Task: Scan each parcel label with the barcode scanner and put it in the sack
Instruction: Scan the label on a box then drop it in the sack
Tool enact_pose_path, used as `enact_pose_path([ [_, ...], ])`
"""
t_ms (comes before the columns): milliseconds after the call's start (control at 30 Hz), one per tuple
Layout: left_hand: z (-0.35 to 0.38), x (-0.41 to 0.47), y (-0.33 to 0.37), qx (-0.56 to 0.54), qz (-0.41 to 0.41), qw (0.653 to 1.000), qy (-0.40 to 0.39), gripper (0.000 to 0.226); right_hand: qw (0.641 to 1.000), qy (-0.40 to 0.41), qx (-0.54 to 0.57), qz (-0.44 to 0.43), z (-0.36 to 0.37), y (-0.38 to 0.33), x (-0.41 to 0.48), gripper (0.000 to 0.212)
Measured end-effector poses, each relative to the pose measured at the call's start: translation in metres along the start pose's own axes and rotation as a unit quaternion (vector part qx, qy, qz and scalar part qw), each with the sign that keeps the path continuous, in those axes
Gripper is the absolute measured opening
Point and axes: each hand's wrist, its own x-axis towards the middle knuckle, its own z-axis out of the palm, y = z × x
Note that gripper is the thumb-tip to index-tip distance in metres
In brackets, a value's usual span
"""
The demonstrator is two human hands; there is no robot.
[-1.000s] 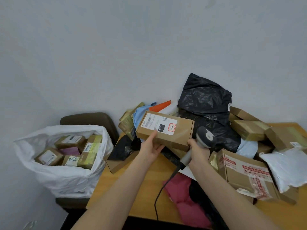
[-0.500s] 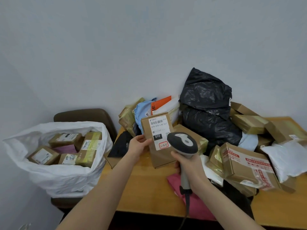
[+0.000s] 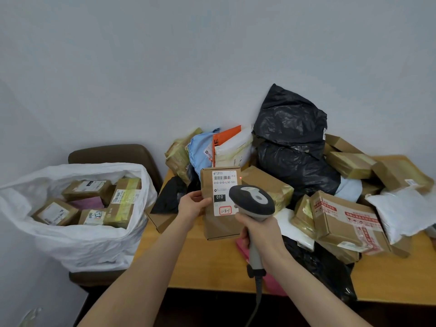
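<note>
My left hand (image 3: 192,205) grips the left edge of a brown cardboard parcel (image 3: 218,223), standing it upright on the table with its white barcode label (image 3: 224,192) facing me. My right hand (image 3: 258,234) holds the grey barcode scanner (image 3: 253,201) by its handle, head aimed at the label from just in front. A red laser dot shows on the box beside the barcode. The white sack (image 3: 77,237) sits on a chair at the left, open, with several labelled boxes inside.
The wooden table (image 3: 212,267) carries a pile of parcels: black plastic bags (image 3: 292,147), taped cardboard boxes (image 3: 346,223), a white mailer (image 3: 403,211), blue and orange mailers (image 3: 212,145), a pink parcel under my right wrist. A brown chair (image 3: 113,154) holds the sack against the wall.
The parcel was turned from lying flat to standing upright with its label toward me. My right hand brought the scanner in front of the label, and a red dot now shows.
</note>
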Motion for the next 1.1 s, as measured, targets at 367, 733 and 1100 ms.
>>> enact_pose_path([
  [367,-0.008,0.004,-0.006,0.013,-0.003,1.0,0.011,0.05,1.0,0.003,0.003,0.007,0.008,0.0,-0.001,0.026],
  [733,-0.032,0.023,-0.008,0.02,0.0,1.0,-0.005,0.048,1.0,0.017,0.003,0.016,0.042,0.003,-0.007,0.026],
  [1100,-0.048,0.031,-0.003,0.007,-0.005,1.0,-0.01,0.051,1.0,0.01,0.014,0.012,0.06,0.001,-0.003,0.024],
])
